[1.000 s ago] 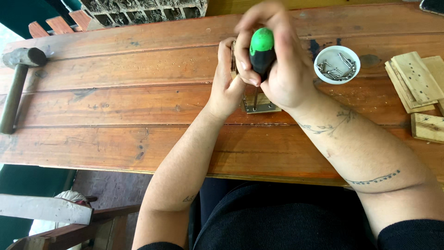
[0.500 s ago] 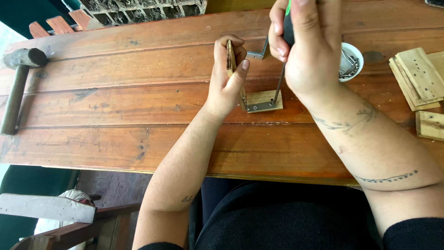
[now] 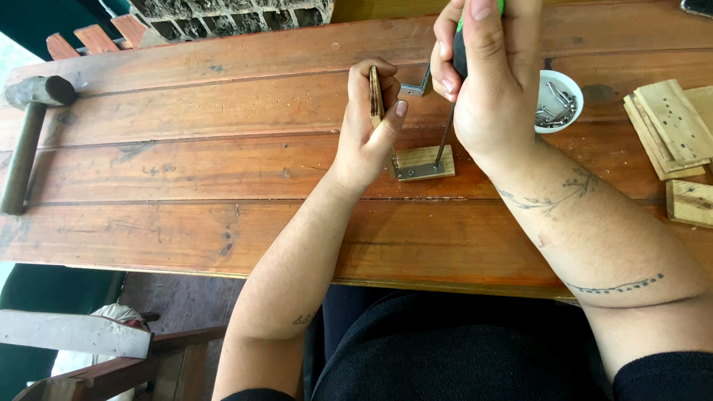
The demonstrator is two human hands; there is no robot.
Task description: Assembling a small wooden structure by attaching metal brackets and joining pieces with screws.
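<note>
Screwdriver [image 3: 448,126] gripped in right hand [image 3: 486,82], left fingers [image 3: 386,122] pinching upright wood piece [image 3: 376,96].

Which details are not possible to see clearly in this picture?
- Screwdriver handle: head view, mostly hidden by the right hand, top cut off by the edge.
- Screw under its tip: too small.
- Contents of white bowl: partly hidden by that hand.
- Upright wood piece: partly covered by left hand.

A long plank table [image 3: 186,178] of reddish, scuffed wood fills most of the view, lit by even daylight. Beyond its far edge runs a rough stone wall [image 3: 223,11], with red slats [image 3: 89,38] beside it. Below the near edge lies grey paving [image 3: 186,301], where a pale wooden bench [image 3: 74,334] stands.
</note>
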